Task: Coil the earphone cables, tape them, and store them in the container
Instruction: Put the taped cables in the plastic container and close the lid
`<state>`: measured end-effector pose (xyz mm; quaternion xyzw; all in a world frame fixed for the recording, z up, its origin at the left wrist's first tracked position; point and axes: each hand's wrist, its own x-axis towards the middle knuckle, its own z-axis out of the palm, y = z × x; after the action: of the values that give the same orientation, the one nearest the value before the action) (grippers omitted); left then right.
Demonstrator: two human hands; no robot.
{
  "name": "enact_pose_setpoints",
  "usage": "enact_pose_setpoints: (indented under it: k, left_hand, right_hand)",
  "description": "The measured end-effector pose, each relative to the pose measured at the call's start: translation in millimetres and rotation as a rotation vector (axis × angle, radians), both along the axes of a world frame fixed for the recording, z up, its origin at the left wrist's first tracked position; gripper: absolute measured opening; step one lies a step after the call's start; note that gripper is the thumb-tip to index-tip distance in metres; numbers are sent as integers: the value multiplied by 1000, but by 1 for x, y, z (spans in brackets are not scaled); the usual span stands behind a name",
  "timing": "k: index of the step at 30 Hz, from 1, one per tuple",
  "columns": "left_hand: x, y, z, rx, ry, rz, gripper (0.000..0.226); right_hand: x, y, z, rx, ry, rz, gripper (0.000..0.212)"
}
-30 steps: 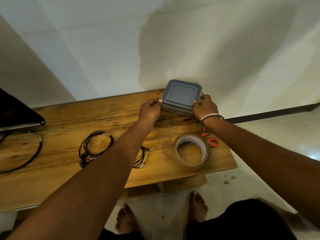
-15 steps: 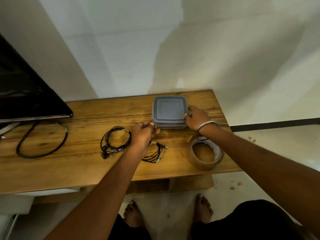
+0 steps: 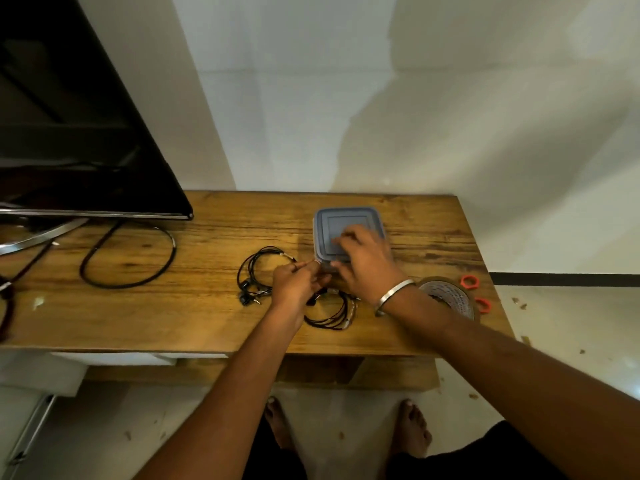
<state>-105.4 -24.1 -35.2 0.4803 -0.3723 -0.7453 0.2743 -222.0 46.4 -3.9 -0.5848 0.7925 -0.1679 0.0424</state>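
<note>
A grey square container with its lid on stands on the wooden table. My right hand lies over the lid's near half, fingers bent on top and thumb at the front edge. My left hand has curled fingers, and its tips pinch at the container's front-left corner. One coiled black earphone cable lies left of my left hand. A second black earphone coil lies under my wrists. The tape roll sits to the right, partly hidden by my right forearm.
Orange-handled scissors lie beside the tape at the table's right edge. A black screen stands at the back left, with a thick black cable loop in front of it. My bare feet are on the floor below the table.
The view swung left. My right hand moved from the container's right side onto the lid. My left hand moved to the container's front-left corner.
</note>
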Motion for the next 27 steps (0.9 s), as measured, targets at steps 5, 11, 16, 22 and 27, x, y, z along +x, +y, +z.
enact_pose_setpoints:
  k: [5, 11, 16, 22, 27]
  left_hand:
    - [6, -1, -2, -20, 0, -49, 14]
    - [7, -4, 1, -8, 2, -70, 20]
    - [9, -6, 1, -17, -32, -85, 21]
    - [6, -8, 4, 13, -28, -58, 10]
    - [7, -9, 6, 31, -39, -48, 8]
  right_hand:
    - [10, -8, -2, 56, 147, 93, 38]
    - [9, -11, 0, 72, 221, 134, 28]
    - [9, -15, -1, 84, 249, 143, 27]
    - [3, -11, 5, -151, 176, 150, 20]
    - [-19, 1, 26, -495, -57, -75, 13]
